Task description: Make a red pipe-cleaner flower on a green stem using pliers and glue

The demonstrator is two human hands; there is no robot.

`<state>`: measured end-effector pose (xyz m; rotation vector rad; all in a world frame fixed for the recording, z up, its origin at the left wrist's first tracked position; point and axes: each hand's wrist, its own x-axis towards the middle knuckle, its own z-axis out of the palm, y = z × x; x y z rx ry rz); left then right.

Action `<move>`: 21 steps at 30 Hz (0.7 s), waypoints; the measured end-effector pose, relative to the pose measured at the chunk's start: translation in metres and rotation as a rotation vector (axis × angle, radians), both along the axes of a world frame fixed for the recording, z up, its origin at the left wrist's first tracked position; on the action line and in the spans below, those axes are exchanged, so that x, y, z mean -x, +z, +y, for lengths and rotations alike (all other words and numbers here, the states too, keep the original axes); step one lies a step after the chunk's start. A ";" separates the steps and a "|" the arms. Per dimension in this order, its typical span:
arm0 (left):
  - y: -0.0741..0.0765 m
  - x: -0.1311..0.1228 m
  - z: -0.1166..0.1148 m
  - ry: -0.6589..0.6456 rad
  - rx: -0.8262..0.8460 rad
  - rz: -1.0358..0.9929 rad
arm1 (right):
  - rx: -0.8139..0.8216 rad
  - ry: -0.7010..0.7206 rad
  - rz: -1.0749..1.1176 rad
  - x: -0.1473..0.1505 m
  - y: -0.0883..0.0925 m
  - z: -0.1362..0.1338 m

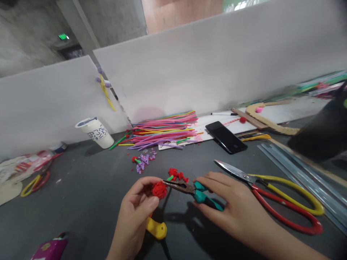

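Note:
My left hand [135, 213] pinches a fuzzy red pom-pom [159, 190] with a short green stem [170, 178] at its top. Teal-handled needle-nose pliers [187, 188] are in my right hand [230, 202], their rusty jaws reaching left to the pom-pom and the stem. Whether the jaws grip the stem I cannot tell. Behind the pliers lies a small heap of red fuzzy bits [177, 174]. A yellow tool with a dark cord [157, 228] lies partly hidden by my left hand.
Large scissors [282, 195] with red and yellow handles lie right of my hand. Farther back are a black phone [226, 137], bundled coloured pipe cleaners [165, 131], purple snippets [143, 162] and a white cup [96, 133]. Clear strips [306, 177] lie at the right, smaller scissors [35, 184] at left.

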<state>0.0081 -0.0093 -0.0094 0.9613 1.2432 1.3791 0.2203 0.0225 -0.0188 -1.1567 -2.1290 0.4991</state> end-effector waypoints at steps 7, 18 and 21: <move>-0.003 0.002 -0.001 -0.009 0.004 0.042 | 0.042 0.018 -0.027 0.000 0.000 -0.001; -0.004 0.003 0.000 -0.017 -0.013 0.046 | -0.121 0.028 -0.051 0.000 -0.005 0.000; -0.003 -0.001 0.000 0.029 -0.006 -0.008 | -0.273 0.014 -0.102 0.000 -0.008 0.000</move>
